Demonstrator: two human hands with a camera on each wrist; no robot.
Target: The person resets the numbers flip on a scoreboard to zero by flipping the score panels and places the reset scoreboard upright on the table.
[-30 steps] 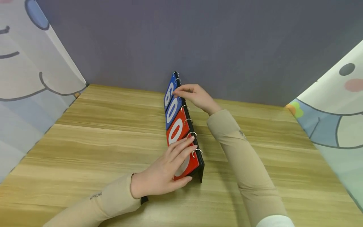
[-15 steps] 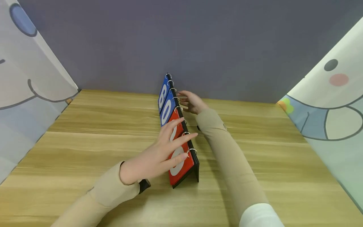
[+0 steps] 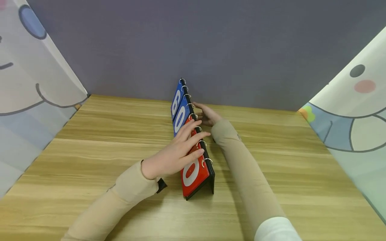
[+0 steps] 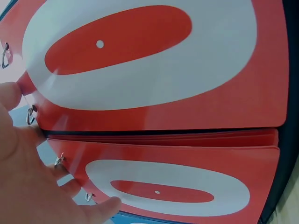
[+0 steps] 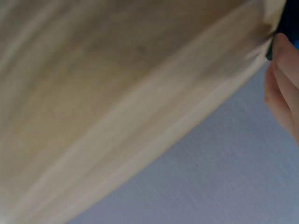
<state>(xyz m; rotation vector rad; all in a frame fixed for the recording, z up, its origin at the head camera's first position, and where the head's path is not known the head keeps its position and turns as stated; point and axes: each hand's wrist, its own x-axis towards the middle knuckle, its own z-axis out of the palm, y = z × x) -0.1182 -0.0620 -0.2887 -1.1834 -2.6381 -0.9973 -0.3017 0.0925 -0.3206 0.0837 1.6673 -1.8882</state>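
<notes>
Spread wide, the left hand [image 3: 176, 154] covers the centre of the head view, its fingers over the ring-bound edge of a flip scoreboard [image 3: 186, 112]; whether they press on it I cannot tell. Just below, at lower centre, shows the near red card [image 3: 191, 174], a white 0 on it and a metal ring [image 3: 208, 161] at its corner. The scoreboard stands tent-like on the wood-grain surface [image 3: 105, 160], running up to upper centre.

If the left hand leans in, the stand could slide or fold, as nothing visible anchors it. A finger could snag a ring and turn a card by accident, or lift several at once, for the left wrist view shows the stacked cards lying close together.

Farther up, the blue 0 card [image 3: 180, 119] and the end blue card [image 3: 176, 102] lie uncovered. Behind the board, right of them, is the right hand [image 3: 208, 115], its fingers partly hidden, so its grip cannot be judged. An uneven pull there could twist or tip the board. Beyond rises the grey wall [image 3: 135, 50].
</notes>
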